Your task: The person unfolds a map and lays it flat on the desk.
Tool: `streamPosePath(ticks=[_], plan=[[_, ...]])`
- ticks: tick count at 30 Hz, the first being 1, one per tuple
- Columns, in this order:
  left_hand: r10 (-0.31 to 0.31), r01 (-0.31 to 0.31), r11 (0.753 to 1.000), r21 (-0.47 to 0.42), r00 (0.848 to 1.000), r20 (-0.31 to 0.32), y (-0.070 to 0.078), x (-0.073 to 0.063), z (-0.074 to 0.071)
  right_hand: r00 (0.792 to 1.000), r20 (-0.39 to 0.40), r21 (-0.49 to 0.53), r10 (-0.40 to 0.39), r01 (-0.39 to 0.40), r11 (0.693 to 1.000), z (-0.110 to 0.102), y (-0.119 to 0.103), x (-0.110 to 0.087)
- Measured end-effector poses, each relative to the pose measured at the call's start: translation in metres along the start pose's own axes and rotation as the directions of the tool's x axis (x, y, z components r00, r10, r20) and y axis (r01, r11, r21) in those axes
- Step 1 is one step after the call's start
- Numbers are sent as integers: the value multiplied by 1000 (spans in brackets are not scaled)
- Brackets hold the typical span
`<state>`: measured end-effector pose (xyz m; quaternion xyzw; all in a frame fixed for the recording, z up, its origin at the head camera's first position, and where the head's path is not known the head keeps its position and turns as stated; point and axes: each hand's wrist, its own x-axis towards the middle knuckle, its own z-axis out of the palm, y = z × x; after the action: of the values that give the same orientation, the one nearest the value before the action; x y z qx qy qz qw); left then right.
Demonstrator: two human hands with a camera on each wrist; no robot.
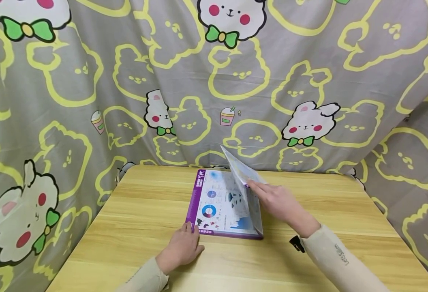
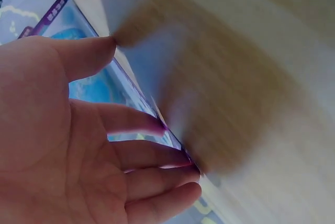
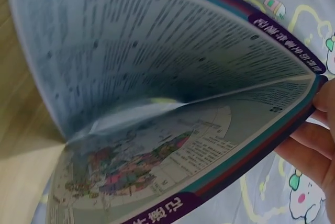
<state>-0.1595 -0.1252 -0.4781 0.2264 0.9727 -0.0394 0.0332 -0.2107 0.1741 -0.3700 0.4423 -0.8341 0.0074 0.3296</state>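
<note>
A folding map chart [image 1: 217,202] with a purple border lies part open on the wooden table. Diagrams, small Chinese print and a coloured ring fill its flat panel. My right hand [image 1: 277,200] pinches the edge of a raised leaf [image 1: 237,168], which leans up over the chart's right side. From the right wrist, two printed panels [image 3: 152,150] spread apart at a fold, one bearing a coloured map, with thumb and fingers [image 3: 309,143] at the purple edge. My left hand [image 1: 181,247] rests straight fingertips on the near left corner; in the left wrist view its fingers [image 2: 152,156] reach the chart's edge.
Light wooden tabletop [image 1: 133,202] surrounds the chart. A grey curtain [image 1: 185,73] with cartoon rabbits hangs behind the table's far edge and around both sides. A small black object [image 1: 296,244] sits under the right sleeve [image 1: 338,255].
</note>
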Motion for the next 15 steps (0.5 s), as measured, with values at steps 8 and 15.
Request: streamPosePath(ticks=[8, 15], plan=[[-23, 23, 1000, -5, 999, 38, -8, -2, -4, 991, -132, 7, -11, 12, 1000, -6, 15, -18], [-36, 39, 998, -59, 998, 47, -17, -3, -7, 979, -201, -3, -15, 14, 1000, -11, 24, -30]])
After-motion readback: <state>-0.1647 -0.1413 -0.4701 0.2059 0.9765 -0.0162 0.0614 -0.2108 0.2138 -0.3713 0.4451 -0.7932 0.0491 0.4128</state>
